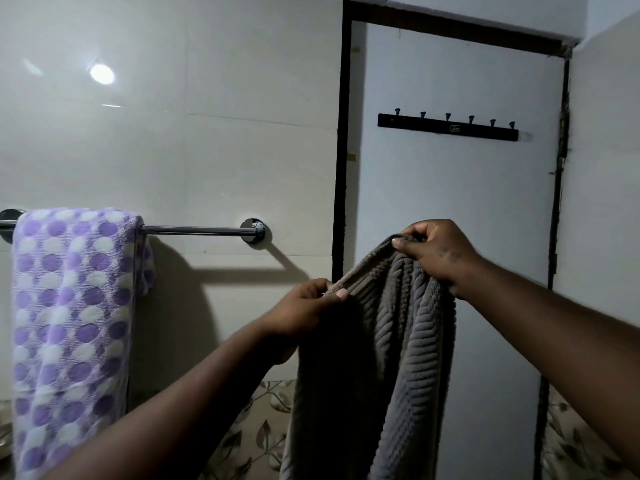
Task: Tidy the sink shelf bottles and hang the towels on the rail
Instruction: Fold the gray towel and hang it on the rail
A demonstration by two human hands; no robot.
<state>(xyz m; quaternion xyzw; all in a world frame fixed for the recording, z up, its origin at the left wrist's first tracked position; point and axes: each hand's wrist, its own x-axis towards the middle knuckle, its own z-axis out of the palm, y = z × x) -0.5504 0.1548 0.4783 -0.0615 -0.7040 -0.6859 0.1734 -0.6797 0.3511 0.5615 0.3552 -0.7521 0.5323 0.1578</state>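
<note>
Grey ribbed towel (pixel 398 341) held up at centre right of the frame.
Left hand (pixel 304 311) and right hand (pixel 436 252) each pinch its top edge; a purple-dotted towel (pixel 72 323) drapes the chrome rail (pixel 197 231) at left.

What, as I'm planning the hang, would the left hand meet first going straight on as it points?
Likely the grey ribbed towel that the left hand pinches; beyond it, the black door frame, though depth is unclear.

Dim room; lamp glare (pixel 101 73) on glossy wall tiles (pixel 207 150), hard rail shadow (pixel 242 273), slight edge blur.
</note>
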